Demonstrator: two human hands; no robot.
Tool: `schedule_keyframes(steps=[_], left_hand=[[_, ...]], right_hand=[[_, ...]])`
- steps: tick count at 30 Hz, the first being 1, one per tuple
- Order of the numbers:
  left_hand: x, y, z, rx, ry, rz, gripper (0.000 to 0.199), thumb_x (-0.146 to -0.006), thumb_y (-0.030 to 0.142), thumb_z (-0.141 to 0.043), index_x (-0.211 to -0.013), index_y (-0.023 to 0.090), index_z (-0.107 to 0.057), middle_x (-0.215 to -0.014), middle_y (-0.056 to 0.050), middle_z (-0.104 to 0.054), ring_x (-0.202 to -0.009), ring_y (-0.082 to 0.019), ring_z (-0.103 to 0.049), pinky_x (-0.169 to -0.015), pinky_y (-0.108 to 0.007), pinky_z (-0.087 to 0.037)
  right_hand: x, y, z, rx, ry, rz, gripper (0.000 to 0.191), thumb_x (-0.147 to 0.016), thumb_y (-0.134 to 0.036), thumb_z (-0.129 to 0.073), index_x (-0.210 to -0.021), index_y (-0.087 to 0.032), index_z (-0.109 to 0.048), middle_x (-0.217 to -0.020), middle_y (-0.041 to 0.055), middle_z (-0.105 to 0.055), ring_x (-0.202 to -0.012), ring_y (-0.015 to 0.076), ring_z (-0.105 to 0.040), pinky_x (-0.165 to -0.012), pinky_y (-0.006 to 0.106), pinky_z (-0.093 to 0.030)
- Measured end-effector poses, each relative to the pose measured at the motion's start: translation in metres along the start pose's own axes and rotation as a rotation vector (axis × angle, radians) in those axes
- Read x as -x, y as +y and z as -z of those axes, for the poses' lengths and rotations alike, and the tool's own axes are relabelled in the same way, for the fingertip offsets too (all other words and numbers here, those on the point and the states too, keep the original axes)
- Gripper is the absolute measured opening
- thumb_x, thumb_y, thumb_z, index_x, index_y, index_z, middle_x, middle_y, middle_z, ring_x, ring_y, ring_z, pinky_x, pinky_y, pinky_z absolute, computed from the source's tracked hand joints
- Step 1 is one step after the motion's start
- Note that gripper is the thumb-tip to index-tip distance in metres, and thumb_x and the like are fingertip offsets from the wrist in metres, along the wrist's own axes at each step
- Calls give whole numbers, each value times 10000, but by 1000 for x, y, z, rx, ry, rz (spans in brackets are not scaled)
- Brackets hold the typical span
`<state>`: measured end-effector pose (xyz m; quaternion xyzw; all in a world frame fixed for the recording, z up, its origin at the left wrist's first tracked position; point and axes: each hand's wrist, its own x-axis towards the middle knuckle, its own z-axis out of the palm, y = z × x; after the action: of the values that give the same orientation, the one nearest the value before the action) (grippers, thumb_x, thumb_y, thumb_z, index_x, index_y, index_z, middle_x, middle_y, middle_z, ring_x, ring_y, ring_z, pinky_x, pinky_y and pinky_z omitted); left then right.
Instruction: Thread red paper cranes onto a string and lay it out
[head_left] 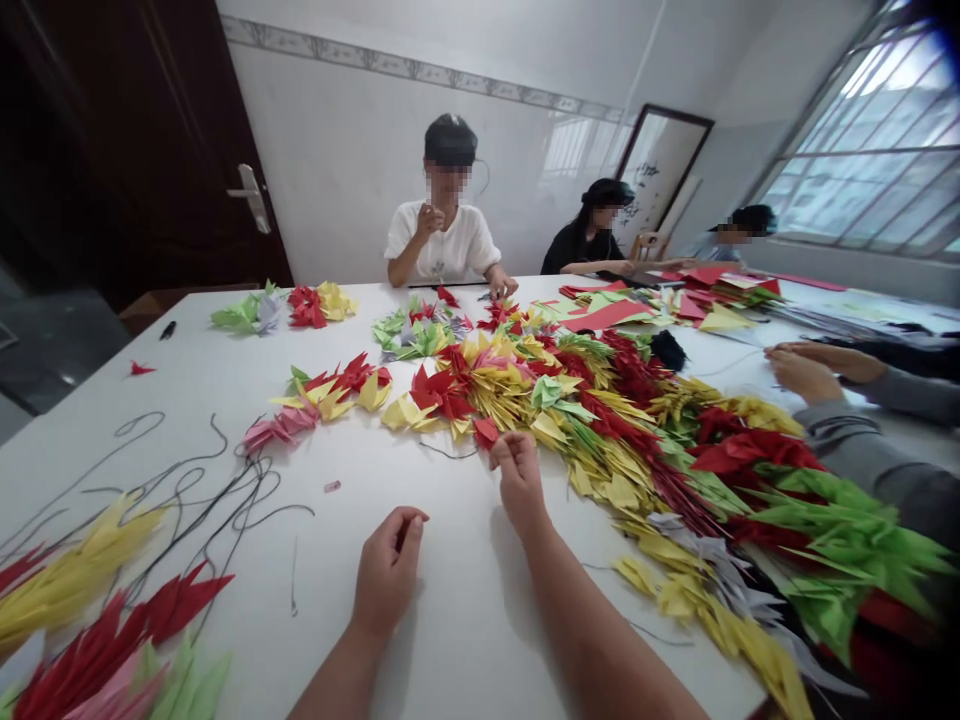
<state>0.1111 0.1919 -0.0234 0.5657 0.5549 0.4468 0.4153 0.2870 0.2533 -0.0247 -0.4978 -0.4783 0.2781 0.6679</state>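
Note:
Low in the middle of the head view, my left hand (388,572) is closed with thumb and forefinger pressed together. Anything in that pinch is too small to make out. My right hand (519,488) is farther forward, also pinched. A small red folded-paper piece (486,432) shows right by its fingertips; whether they touch it I cannot tell. A dark thread (450,455) runs left from there across the white table. Just beyond both hands lie strung yellow paper pieces (502,395), a red cluster (442,390) and a pink bunch (281,425).
Dark cords (225,480) tangle at left beside yellow (82,570) and red paper strands (124,635). Thick multicoloured strands (675,480) cover the right. A neighbour's hands (814,370) work at far right. Three people sit beyond; red sheets (604,315) lie near them.

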Motion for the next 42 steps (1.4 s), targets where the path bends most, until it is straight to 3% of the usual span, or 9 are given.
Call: schedule_keyframes(steps=[5, 11, 16, 21, 25, 30, 33, 38, 42], left_hand=[[-2, -5, -1, -17, -19, -1, 376, -775, 523, -408, -779, 180, -561, -517, 44, -339, -482, -108, -326, -482, -222, -263], [-7, -10, 3, -49, -77, -26, 362, -786, 500, -407, -799, 175, -567, -537, 36, -398, -499, -108, -377, -494, -219, -294], [-8, -12, 5, -87, -115, -47, 339, -798, 466, -400, -837, 174, -568, -562, 30, -437, -536, -116, -427, -527, -222, -330], [-7, -10, 6, -65, -130, -71, 312, -813, 436, -387, -845, 174, -556, -560, 37, -426, -529, -110, -420, -535, -219, -333], [-6, -9, 6, -57, -129, -62, 299, -813, 424, -393, -836, 174, -556, -562, 39, -431, -510, -101, -408, -521, -215, -329], [-6, -10, 5, -38, -122, -70, 283, -814, 425, -410, -891, 184, -537, -601, 44, -435, -523, -93, -399, -537, -214, -347], [-6, -11, 3, -1, -115, -109, 329, -786, 434, -481, -1005, 190, -492, -786, 3, -517, -641, -105, -461, -612, -232, -395], [-2, -12, 4, 161, -231, -203, 771, -633, 432, -688, -1269, 228, -303, -1279, -124, -398, -1091, -210, -455, -862, -341, -412], [3, -9, 1, 431, -433, -274, 1085, -462, 457, -795, -1342, 296, -181, -1413, -129, -225, -1256, -285, -315, -950, -403, -376]], right_hand=[[-19, -25, 22, -276, 228, -5, 239, -717, -357, -537, -804, -220, -361, -550, -87, -377, -499, 82, -428, -539, 229, -371], [-55, -69, 27, -336, 112, 6, 261, -651, -279, -595, -776, -220, -374, -506, -102, -359, -445, 64, -417, -465, 198, -343], [-111, -126, 6, -264, -42, 53, 193, -688, -66, -501, -757, -200, -382, -512, -106, -422, -402, 37, -424, -426, 167, -324], [-164, -185, -26, -159, -37, 74, 244, -780, 35, -368, -723, -201, -343, -438, -138, -289, -340, 19, -355, -415, 155, -316], [-185, -227, -42, -98, -32, 117, 276, -811, 50, -322, -704, -206, -320, -425, -154, -232, -328, -9, -283, -430, 146, -280], [-183, -272, -45, -99, -38, 190, 290, -813, 36, -236, -658, -200, -303, -418, -155, -216, -343, -29, -270, -451, 149, -263], [-167, -297, -41, -128, -117, 241, 266, -790, 2, -213, -659, -194, -335, -399, -147, -212, -364, -41, -298, -485, 149, -294], [-127, -336, -35, -150, -288, 298, 365, -710, -35, -8, -562, -162, -317, -434, -98, -204, -492, -58, -461, -524, 151, -319], [-93, -348, -39, -166, -325, 313, 419, -660, -32, 99, -530, -149, -281, -479, -72, -173, -556, -55, -494, -541, 164, -305]])
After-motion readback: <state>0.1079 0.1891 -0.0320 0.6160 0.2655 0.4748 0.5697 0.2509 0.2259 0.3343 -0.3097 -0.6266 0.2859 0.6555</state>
